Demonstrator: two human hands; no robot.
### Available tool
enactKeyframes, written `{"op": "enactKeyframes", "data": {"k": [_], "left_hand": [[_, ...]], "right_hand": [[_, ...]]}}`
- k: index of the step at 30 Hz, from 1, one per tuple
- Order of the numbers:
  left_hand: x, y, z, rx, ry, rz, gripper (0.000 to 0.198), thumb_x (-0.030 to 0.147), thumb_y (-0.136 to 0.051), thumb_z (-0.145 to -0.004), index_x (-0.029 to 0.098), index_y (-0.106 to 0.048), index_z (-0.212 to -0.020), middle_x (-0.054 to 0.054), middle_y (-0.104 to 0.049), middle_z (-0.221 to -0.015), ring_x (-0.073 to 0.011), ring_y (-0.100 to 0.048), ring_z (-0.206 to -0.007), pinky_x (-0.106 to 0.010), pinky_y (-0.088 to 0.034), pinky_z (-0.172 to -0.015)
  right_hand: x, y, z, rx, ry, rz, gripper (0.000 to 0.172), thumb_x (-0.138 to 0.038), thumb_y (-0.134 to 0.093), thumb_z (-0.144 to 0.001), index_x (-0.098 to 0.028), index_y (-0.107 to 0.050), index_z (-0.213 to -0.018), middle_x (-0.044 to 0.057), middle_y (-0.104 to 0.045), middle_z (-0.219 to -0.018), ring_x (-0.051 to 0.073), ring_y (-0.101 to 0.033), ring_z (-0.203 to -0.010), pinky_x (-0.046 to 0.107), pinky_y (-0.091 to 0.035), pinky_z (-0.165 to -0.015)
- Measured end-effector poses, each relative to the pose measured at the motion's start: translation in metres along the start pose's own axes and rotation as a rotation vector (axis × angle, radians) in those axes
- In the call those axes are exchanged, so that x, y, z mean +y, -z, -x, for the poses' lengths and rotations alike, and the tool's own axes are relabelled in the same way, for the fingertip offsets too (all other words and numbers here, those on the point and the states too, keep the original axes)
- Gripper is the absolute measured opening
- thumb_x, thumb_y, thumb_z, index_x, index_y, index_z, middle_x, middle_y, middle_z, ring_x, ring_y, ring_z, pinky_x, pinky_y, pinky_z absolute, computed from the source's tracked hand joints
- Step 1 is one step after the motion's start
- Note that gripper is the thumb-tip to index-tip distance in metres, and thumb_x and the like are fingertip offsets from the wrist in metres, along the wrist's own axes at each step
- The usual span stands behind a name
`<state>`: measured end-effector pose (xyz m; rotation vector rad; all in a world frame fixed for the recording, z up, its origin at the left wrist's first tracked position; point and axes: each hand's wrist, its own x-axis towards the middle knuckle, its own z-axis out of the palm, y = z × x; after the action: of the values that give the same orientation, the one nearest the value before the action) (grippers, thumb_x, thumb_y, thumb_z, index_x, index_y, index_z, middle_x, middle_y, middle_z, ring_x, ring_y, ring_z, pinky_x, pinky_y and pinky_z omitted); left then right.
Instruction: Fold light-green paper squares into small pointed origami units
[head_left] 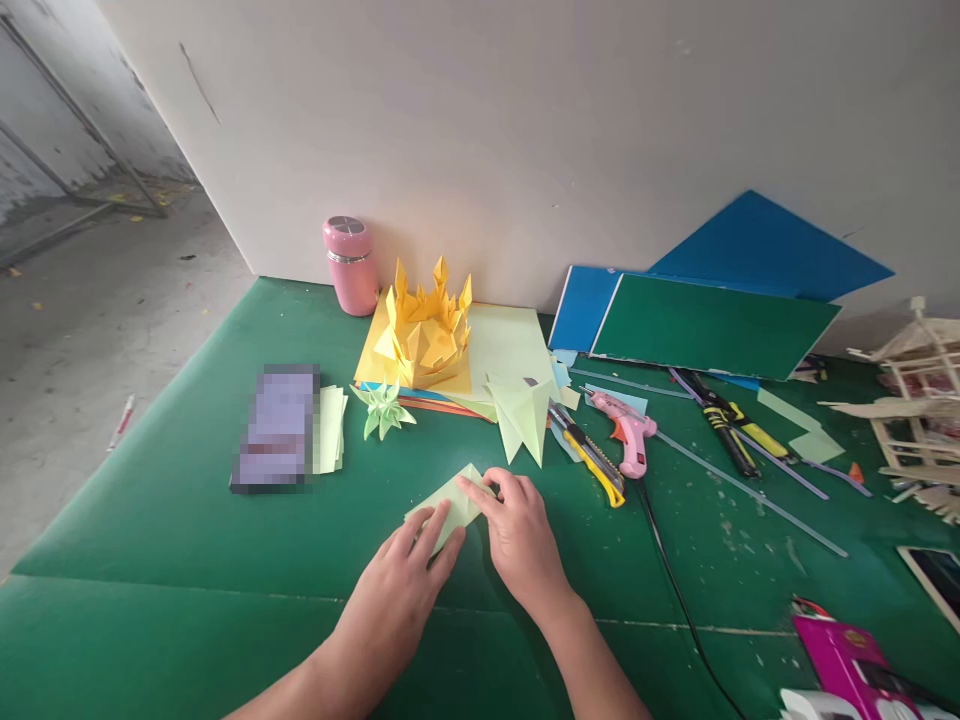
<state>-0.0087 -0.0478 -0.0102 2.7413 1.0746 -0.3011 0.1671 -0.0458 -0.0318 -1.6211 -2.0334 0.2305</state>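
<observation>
A pale green folded paper (448,502) lies on the green table (187,520) in front of me. My left hand (401,590) lies on its near left part, fingers stretched flat and pressing it down. My right hand (517,535) rests on its right edge, the index finger extended along the paper and the other fingers curled. Beyond the paper stands a folded pale green paper shape (521,415), and to the left a small green paper flower (384,407).
A yellow paper crown (427,325) sits on stacked coloured sheets by a pink flask (350,265). To the right lie a yellow utility knife (592,462), a pink glue gun (630,432) with its black cord, strips, blue and green boards (705,325), and a wooden model (919,400).
</observation>
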Motion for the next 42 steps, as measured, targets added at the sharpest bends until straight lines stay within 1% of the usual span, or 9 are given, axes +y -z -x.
{"op": "enactKeyframes", "data": {"k": [5, 10, 14, 17, 20, 22, 27, 31, 42], "left_hand": [[-0.001, -0.004, 0.0, 0.077, -0.009, -0.026, 0.065, 0.008, -0.053, -0.073, 0.018, -0.044, -0.136, -0.016, -0.042, -0.145, -0.034, -0.047, -0.126, -0.045, -0.048, -0.096], [-0.004, -0.007, -0.001, 0.292, -0.017, 0.008, 0.045, 0.005, -0.049, -0.078, 0.017, -0.057, -0.121, -0.016, -0.058, -0.13, -0.031, -0.057, -0.113, -0.042, -0.054, -0.086], [-0.009, 0.003, -0.003, 0.419, -0.014, 0.139, 0.028, 0.011, -0.05, -0.084, 0.021, -0.063, -0.106, -0.013, -0.06, -0.124, -0.0283, -0.061, -0.104, -0.041, -0.056, -0.081], [-0.016, 0.013, -0.011, 0.487, 0.028, 0.284, 0.011, 0.019, -0.053, -0.085, 0.021, -0.064, -0.084, -0.011, -0.059, -0.124, -0.0277, -0.06, -0.105, -0.042, -0.054, -0.083], [-0.024, 0.018, -0.024, 0.585, 0.138, 0.418, 0.008, 0.024, -0.055, -0.085, 0.019, -0.059, -0.09, -0.01, -0.068, -0.102, -0.0261, -0.063, -0.097, -0.042, -0.054, -0.082], [-0.028, 0.019, -0.031, 0.572, 0.25, 0.522, 0.014, 0.025, -0.055, -0.084, 0.02, -0.058, -0.096, -0.005, -0.071, -0.087, -0.0235, -0.066, -0.083, -0.038, -0.055, -0.073], [-0.034, 0.025, -0.035, 0.477, 0.338, 0.821, 0.017, 0.03, -0.051, -0.083, 0.022, -0.063, -0.074, 0.0, -0.071, -0.074, -0.0175, -0.066, -0.069, -0.026, -0.052, -0.063], [-0.033, 0.027, -0.034, 0.509, 0.371, 0.938, 0.018, 0.033, -0.053, -0.079, 0.022, -0.066, -0.073, 0.0, -0.072, -0.073, -0.0178, -0.066, -0.07, -0.026, -0.052, -0.065], [-0.034, 0.026, -0.035, 0.551, 0.478, 1.106, 0.017, 0.037, -0.064, -0.069, 0.022, -0.068, -0.074, -0.001, -0.074, -0.075, -0.0204, -0.069, -0.074, -0.03, -0.056, -0.072]], "right_hand": [[0.001, -0.003, -0.005, 0.074, -0.119, -0.076, 0.037, -0.021, -0.039, -0.093, -0.024, -0.058, -0.125, 0.01, -0.057, -0.101, 0.024, -0.054, -0.089, 0.039, -0.049, -0.077], [-0.002, 0.0, -0.018, 0.02, -0.204, -0.165, 0.026, -0.024, -0.051, -0.086, -0.019, -0.063, -0.108, 0.012, -0.059, -0.104, 0.028, -0.055, -0.097, 0.043, -0.048, -0.082], [-0.001, 0.006, -0.025, -0.025, -0.336, -0.433, 0.011, -0.022, -0.053, -0.08, -0.02, -0.059, -0.089, 0.006, -0.062, -0.088, 0.021, -0.057, -0.08, 0.034, -0.049, -0.072], [0.0, 0.008, -0.026, -0.018, -0.446, -0.683, 0.01, -0.027, -0.055, -0.079, -0.02, -0.056, -0.086, 0.001, -0.059, -0.075, 0.016, -0.055, -0.066, 0.027, -0.047, -0.061], [-0.002, 0.007, -0.026, 0.044, -0.475, -0.862, 0.017, -0.029, -0.06, -0.076, -0.02, -0.056, -0.089, 0.0, -0.057, -0.073, 0.014, -0.054, -0.065, 0.025, -0.047, -0.062], [-0.004, 0.006, -0.026, 0.075, -0.484, -0.92, 0.018, -0.03, -0.062, -0.075, -0.02, -0.057, -0.09, 0.0, -0.058, -0.074, 0.014, -0.054, -0.067, 0.025, -0.047, -0.063], [-0.007, 0.005, -0.025, 0.03, -0.498, -0.946, 0.029, -0.036, -0.062, -0.077, -0.019, -0.064, -0.1, 0.002, -0.06, -0.076, 0.014, -0.055, -0.066, 0.025, -0.047, -0.06], [-0.008, 0.007, -0.024, -0.038, -0.519, -0.916, 0.028, -0.041, -0.061, -0.078, -0.017, -0.069, -0.089, 0.003, -0.061, -0.071, 0.015, -0.054, -0.063, 0.025, -0.045, -0.058], [-0.013, 0.007, -0.027, 0.011, -0.591, -0.926, 0.029, -0.044, -0.064, -0.074, -0.015, -0.067, -0.071, 0.001, -0.059, -0.059, 0.013, -0.05, -0.055, 0.024, -0.043, -0.053]]}}
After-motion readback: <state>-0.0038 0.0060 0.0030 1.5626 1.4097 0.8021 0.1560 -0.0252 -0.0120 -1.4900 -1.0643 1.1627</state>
